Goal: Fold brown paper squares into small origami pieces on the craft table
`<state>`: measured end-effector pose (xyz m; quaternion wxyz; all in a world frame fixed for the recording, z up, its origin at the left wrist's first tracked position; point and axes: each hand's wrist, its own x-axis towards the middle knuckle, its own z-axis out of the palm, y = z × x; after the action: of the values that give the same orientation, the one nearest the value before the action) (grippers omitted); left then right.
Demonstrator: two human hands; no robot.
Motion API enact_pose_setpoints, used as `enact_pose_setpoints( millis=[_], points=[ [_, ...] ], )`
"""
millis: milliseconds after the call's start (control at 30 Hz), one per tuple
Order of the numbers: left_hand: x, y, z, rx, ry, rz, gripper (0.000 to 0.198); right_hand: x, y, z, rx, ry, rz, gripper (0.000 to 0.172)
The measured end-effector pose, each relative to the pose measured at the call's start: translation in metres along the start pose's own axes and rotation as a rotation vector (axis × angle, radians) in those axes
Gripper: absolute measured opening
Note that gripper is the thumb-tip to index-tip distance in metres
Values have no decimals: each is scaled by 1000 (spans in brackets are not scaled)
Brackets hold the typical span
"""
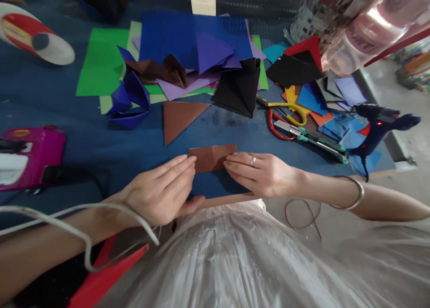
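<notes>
In front of me on the table lies a folded strip of brown paper (212, 158) with a crease down its middle. My left hand (164, 189) lies beside its left end, fingers stretched out and fingertips touching the edge, thumb apart. The fingers of my right hand (257, 171) are pressed together on the strip's right end; its thumb is hidden. A brown paper triangle (181, 117) lies just beyond the strip. Farther on are a black folded paper piece (240, 88) and a dark blue folded paper piece (129, 102).
Sheets of green paper (101, 59) and blue paper (164, 37) lie at the back. Scissors (285, 115), a box cutter (312, 140) and a glue gun (376, 124) are at right. A pink bottle (363, 44) stands behind them. At left is a magenta device (43, 153).
</notes>
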<state>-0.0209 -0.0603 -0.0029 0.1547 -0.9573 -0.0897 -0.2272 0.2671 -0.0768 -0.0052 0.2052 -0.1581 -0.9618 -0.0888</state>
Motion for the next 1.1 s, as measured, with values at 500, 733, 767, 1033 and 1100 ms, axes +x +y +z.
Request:
enact_pose_setpoints(
  millis=[500, 733, 767, 1033, 1100],
  points=[
    [15, 0, 10, -148, -22, -47, 17, 18, 11, 4, 13, -95, -111, 28],
    [17, 1, 8, -108, -55, -21, 15, 22, 9, 3, 14, -59, -81, 26],
    [17, 2, 9, -99, -58, -15, 16, 22, 9, 3, 6, -57, -81, 25],
    [16, 2, 7, -81, -30, 1, 20, 23, 9, 3, -25, -38, -95, 23],
    [13, 2, 6, -94, -57, -4, 19, 22, 9, 3, -31, -42, -100, 23]
  ],
)
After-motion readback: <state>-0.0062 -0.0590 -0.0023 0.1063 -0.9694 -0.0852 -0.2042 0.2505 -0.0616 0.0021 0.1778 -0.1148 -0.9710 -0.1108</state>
